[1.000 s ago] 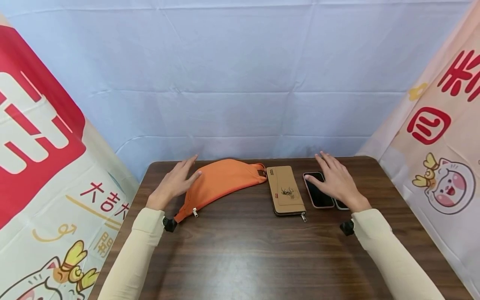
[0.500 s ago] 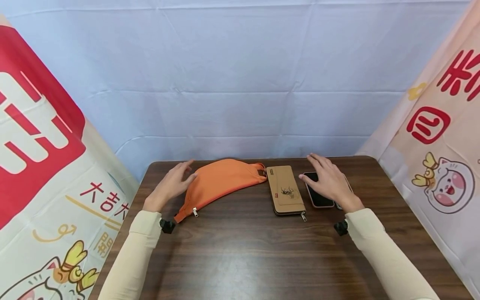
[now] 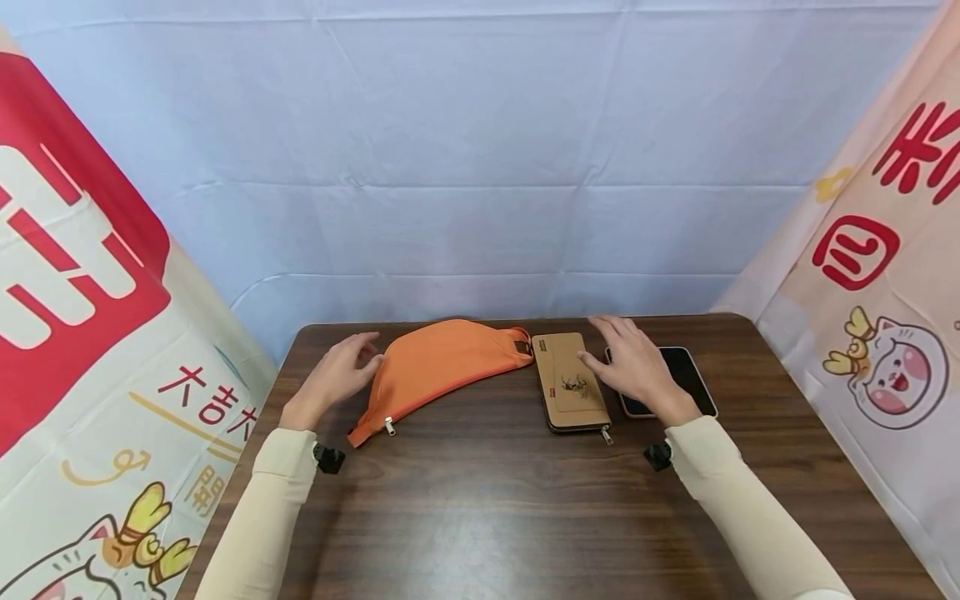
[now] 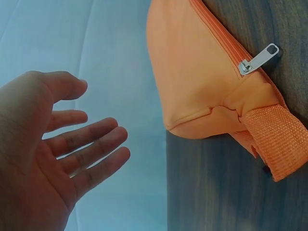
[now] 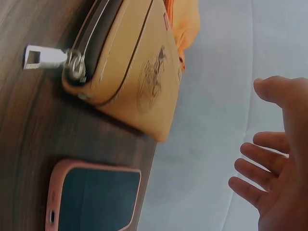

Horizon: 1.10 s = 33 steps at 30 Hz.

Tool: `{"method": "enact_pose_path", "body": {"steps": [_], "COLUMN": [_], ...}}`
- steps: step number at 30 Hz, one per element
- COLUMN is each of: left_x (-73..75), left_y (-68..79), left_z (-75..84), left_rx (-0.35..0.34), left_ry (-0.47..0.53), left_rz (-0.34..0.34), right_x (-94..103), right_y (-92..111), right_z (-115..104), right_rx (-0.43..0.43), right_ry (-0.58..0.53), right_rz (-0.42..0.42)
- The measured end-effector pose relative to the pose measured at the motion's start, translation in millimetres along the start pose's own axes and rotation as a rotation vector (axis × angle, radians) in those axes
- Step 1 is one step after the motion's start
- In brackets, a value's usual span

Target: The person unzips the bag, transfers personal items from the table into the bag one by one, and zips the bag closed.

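Observation:
My left hand [image 3: 335, 377] hovers at the left end of an orange waist bag [image 3: 450, 358], fingers relaxed and holding nothing. In the left wrist view, that hand [image 4: 82, 149] is apart from the bag, whose silver zipper pull [image 4: 260, 58] and webbing tab face it. My right hand [image 3: 633, 367] is above the right edge of a tan zip wallet [image 3: 567, 367], its fingers loosely extended and nothing in them. Beneath and right of it lie two phones: a pink-cased phone [image 5: 98, 199], mostly hidden by the hand in the head view, and a second dark-screened phone [image 3: 688, 375].
Everything lies along the back of a dark wood table [image 3: 480, 508]. Behind it hangs a pale blue cloth [image 3: 480, 167], with printed banners at the left [image 3: 82, 250] and right [image 3: 862, 317]. The wallet's zipper pull [image 3: 606, 435] points toward the front.
My right hand has drifted left, from over the phones toward the wallet, uncovering the right-hand phone. My left hand has shifted slightly left and nearer, its fingers more bent. The objects stay put.

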<state>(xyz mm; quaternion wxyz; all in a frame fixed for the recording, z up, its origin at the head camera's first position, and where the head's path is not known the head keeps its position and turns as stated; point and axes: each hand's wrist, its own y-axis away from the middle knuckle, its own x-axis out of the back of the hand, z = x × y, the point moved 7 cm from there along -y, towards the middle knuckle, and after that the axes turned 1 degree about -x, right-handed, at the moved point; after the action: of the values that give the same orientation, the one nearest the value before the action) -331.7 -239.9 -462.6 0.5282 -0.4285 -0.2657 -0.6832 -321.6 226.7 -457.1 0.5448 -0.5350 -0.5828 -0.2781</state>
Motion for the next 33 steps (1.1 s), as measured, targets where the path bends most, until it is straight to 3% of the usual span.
{"method": "enact_pose_path", "body": {"steps": [12, 24, 33], "left_x": [-7.1, -14.3, -21.4], "left_y": [-1.0, -2.7, -3.1], "left_z": [-14.2, -25.5, -31.0], "left_rx": [0.025, 0.052, 0.080], "left_ry": [0.015, 0.040, 0.058], "left_rz": [-0.003, -0.008, -0.044], "right_x": [-11.1, -18.3, -24.3], "right_y": [-8, -10, -13], "right_z": [-21, -40, -56], "right_rx": [0.023, 0.063, 0.095], "right_ry": [-0.050, -0.099, -0.109], "right_rz": [-0.012, 0.079, 0.084]}}
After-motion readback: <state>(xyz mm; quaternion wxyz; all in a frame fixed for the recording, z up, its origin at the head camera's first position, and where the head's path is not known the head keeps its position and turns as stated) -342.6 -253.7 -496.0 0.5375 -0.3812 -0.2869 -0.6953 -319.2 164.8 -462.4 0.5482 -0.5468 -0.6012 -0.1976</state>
